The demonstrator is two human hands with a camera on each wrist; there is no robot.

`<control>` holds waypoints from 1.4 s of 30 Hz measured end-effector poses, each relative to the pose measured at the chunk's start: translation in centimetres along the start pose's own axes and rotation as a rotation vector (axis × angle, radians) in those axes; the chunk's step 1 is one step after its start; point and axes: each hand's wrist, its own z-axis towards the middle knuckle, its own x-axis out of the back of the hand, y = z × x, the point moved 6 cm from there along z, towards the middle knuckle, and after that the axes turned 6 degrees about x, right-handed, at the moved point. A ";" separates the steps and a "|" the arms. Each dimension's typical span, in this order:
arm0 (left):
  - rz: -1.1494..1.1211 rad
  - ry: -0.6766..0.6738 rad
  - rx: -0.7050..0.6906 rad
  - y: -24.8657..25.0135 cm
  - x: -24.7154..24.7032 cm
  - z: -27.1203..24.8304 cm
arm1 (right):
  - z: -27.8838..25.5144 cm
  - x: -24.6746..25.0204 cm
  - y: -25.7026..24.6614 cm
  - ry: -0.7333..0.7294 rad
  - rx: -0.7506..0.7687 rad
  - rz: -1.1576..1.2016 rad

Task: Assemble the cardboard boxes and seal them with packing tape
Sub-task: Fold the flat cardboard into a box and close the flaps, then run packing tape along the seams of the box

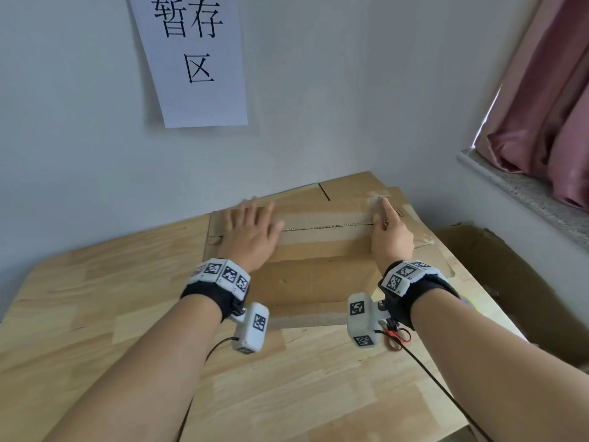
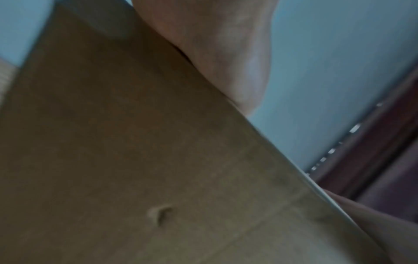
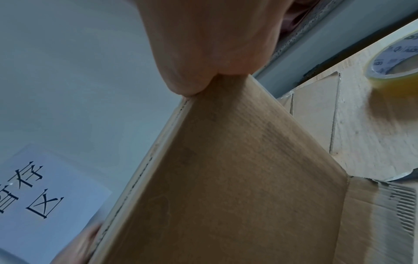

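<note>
I see a big wooden table [image 1: 95,330] pushed up to a pale wall. On the wall hangs a white paper sign [image 1: 194,62] with three black Chinese characters. A pink curtain [image 1: 548,106] hangs at the window on the right.

On the far part of the table stands the cardboard box [image 1: 318,250]. Its top flaps are folded down and meet in a rough seam, with a band of clear tape [image 1: 325,220] along that seam. Under and behind the box lie flat sheets of cardboard [image 1: 347,186]. A dark open box [image 1: 497,266] sits low past the right edge of the table.

My left hand [image 1: 250,231] lies flat on the left end of the box top, fingers straight and spread wide, pressing down. My right hand [image 1: 390,232] is at the right end of the seam. Its first finger points straight out along the box edge, and the other fingers are curled in. Something small and shiny shows by them, but I cannot tell what it is.

The right wrist view shows a roll of clear packing tape [image 3: 398,69] lying on the flat cardboard to the right of the box. Small red-handled scissors [image 1: 396,336] lie on the table below my right wrist.
</note>
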 end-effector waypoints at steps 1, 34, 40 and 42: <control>0.028 -0.054 -0.093 2.0 -0.5 -0.1 | 0.0 0.0 0.0 -0.002 0.002 -0.001; 0.228 -0.078 -0.310 6.2 -1.8 1.1 | -1.5 3.9 21.3 -0.404 -0.516 -0.627; 0.222 -0.065 -0.321 6.2 -2.0 1.4 | -2.2 4.4 22.5 -0.400 -0.595 -0.638; 0.221 -0.059 -0.325 6.1 -1.9 1.6 | -2.2 4.1 22.3 -0.389 -0.539 -0.641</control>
